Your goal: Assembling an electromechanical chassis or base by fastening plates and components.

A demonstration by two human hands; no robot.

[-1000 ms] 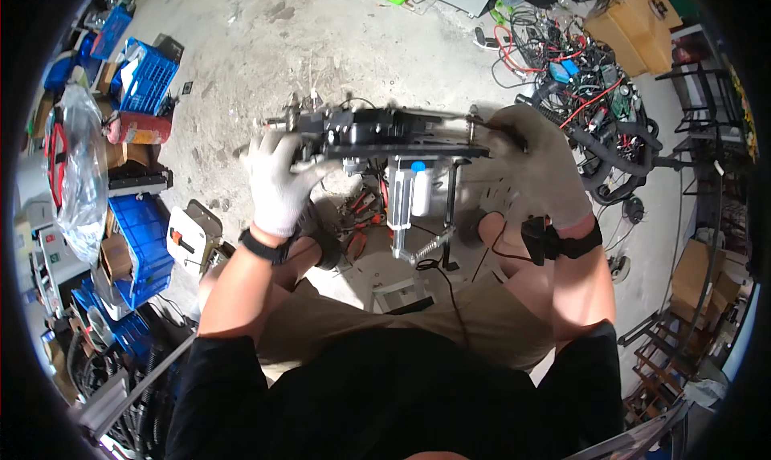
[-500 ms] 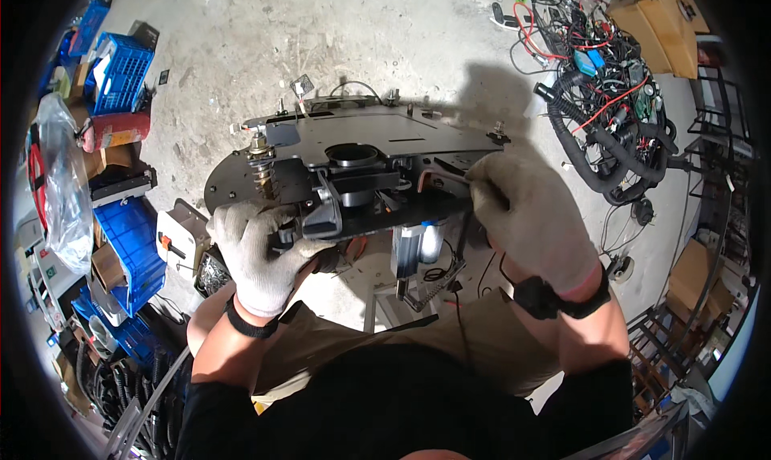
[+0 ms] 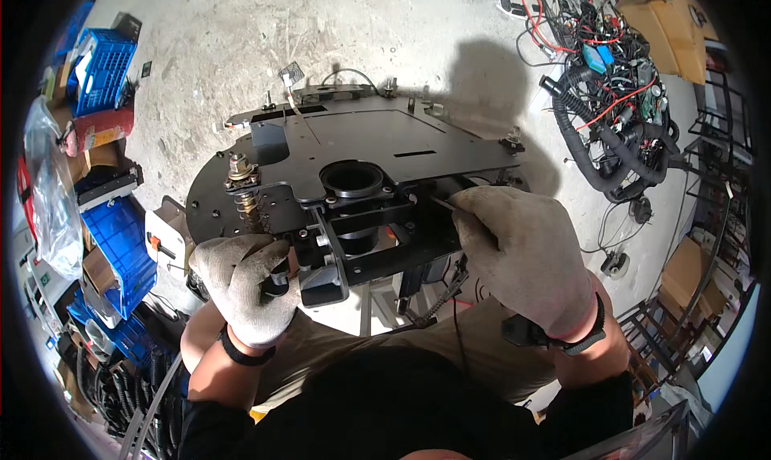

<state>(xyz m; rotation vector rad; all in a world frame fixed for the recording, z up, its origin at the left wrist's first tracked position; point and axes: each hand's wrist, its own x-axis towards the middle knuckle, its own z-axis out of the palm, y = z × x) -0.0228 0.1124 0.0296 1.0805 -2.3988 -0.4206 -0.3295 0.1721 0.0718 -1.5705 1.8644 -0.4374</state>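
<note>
A black metal chassis plate (image 3: 353, 131), rounded on the left, stands raised in front of me with a round black ring (image 3: 352, 179) set in it. Near its left side a bolt with a coil spring (image 3: 247, 207) sticks up. My left hand (image 3: 245, 287), in a whitish work glove, is closed around a short dark cylindrical part at the assembly's near left corner, beside a metal bracket (image 3: 325, 287). My right hand (image 3: 526, 255), gloved too, has its fingers pinched at the gap under the plate's near right edge; what they hold is hidden.
On the floor at right lies a heap of tangled cables and black corrugated hose (image 3: 610, 139), with a cardboard box (image 3: 666, 26) behind. Blue crates (image 3: 104, 71), a red cylinder (image 3: 100, 131) and clear plastic wrap (image 3: 52, 187) line the left. A metal rack (image 3: 727, 147) stands far right.
The chassis has tilted so its top faces me more and its near edge sits lower. My left hand has moved down and left with it; my right hand has shifted slightly left and down.
</note>
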